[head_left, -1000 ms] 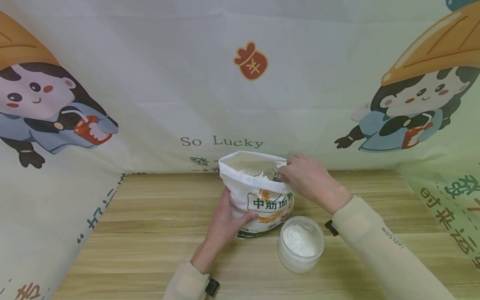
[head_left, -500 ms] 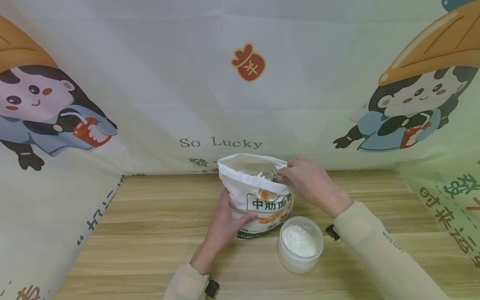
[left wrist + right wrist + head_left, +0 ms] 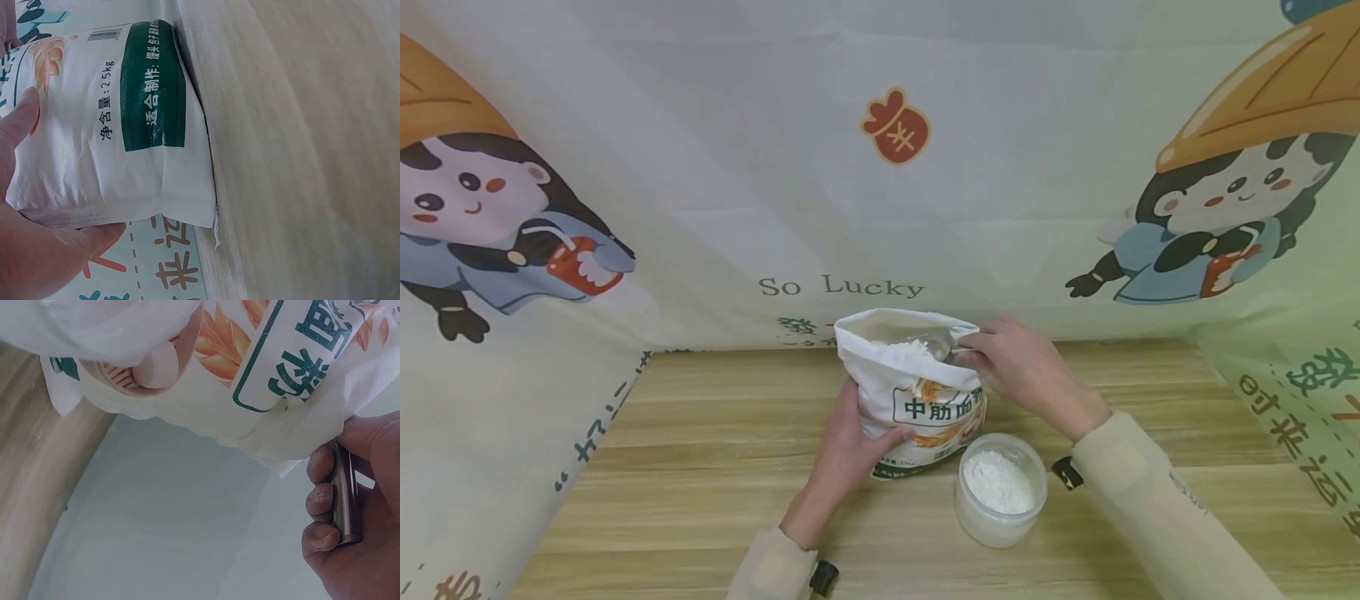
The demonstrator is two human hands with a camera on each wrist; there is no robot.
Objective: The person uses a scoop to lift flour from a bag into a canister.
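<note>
A white flour bag (image 3: 917,408) with a folded rim stands on the table, its mouth wide and white flour (image 3: 913,347) showing inside. My left hand (image 3: 850,446) grips the bag's left side, thumb across the printed front; in the left wrist view the thumb (image 3: 19,119) lies on the bag as well. My right hand (image 3: 1022,367) is at the right of the rim, holding a metal scoop (image 3: 937,343) whose head is in the bag. In the right wrist view, curled fingers wrap the scoop's metal handle (image 3: 345,494). A clear plastic jar (image 3: 998,527) holding flour stands in front of the bag.
The wood-grain table (image 3: 700,467) extends to both sides of the bag. A printed cloth (image 3: 737,167) hangs behind it and along the left and right sides. The bag stands close to the back cloth.
The scoop has shifted a little within the bag's mouth, and more flour shows beside it. My right wrist has moved slightly. The left hand and the jar have stayed in place.
</note>
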